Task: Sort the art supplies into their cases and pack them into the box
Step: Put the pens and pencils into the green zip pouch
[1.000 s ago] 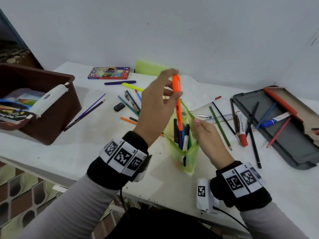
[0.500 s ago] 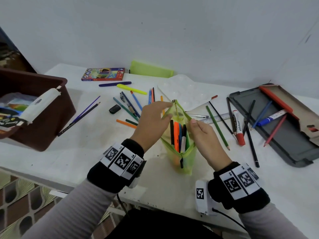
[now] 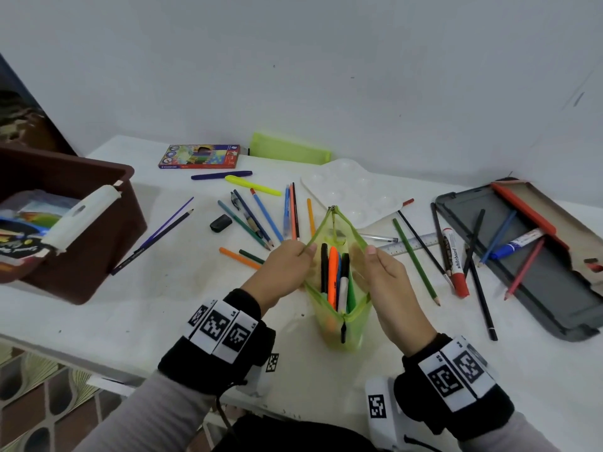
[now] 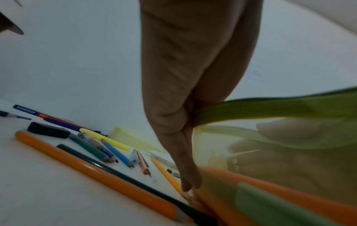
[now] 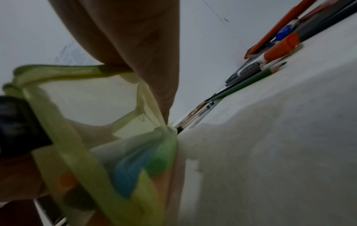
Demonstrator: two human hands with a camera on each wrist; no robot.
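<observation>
Near the bench's front edge, the left hand [image 3: 287, 261] and right hand [image 3: 383, 270] each pinch one rim of the green mesh pencil pouch [image 3: 342, 318], spreading it so upright markers [image 3: 332, 275] stay contained.

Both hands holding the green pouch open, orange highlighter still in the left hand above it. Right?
Not quite. The orange highlighter is already inside the green pouch, standing among the other pens; the head view shows it. The left hand holds no pen: it pinches the pouch's left rim. The right hand grips the right rim, so both hands do hold the pouch open.
</observation>
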